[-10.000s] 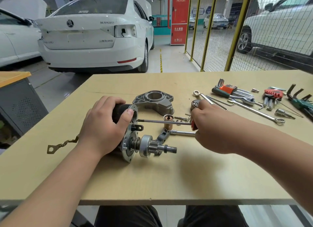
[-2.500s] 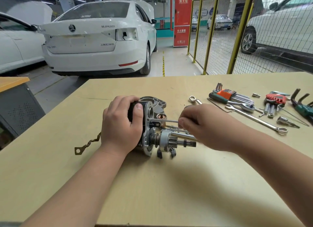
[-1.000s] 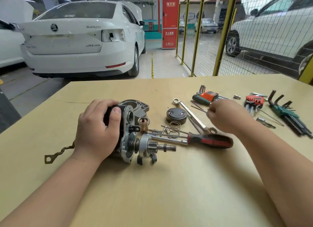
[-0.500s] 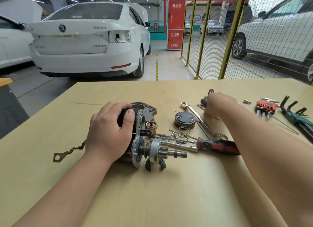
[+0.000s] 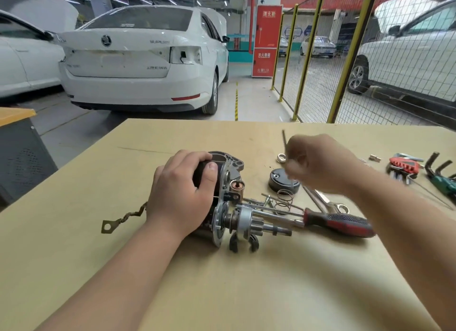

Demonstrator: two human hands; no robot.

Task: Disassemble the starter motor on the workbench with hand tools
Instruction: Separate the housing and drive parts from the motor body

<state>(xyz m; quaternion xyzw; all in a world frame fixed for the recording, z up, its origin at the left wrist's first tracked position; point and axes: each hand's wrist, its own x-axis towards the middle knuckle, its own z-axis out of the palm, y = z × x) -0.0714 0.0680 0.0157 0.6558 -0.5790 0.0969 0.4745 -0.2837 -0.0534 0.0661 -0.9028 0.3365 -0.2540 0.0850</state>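
The left hand (image 5: pixel 182 197) curls round the dark, round body of the starter motor (image 5: pixel 244 220) and hides most of it. The motor lies on the pale wooden workbench (image 5: pixel 222 281). The blurred right hand (image 5: pixel 318 162) pinches a thin metal rod (image 5: pixel 284 140). A ribbed red-and-black screwdriver (image 5: pixel 338 224) and a wire spring (image 5: pixel 283 198) lie beside the motor's bare steel shaft.

I'm in a car workshop — past the far edge of my workbench (image 5: pixel 172 293) a white sedan (image 5: pixel 138 66) is parked, yellow mesh fencing (image 5: pixel 318 66) runs beyond its far right corner, and hex keys (image 5: pixel 404 166) lie on its right side.
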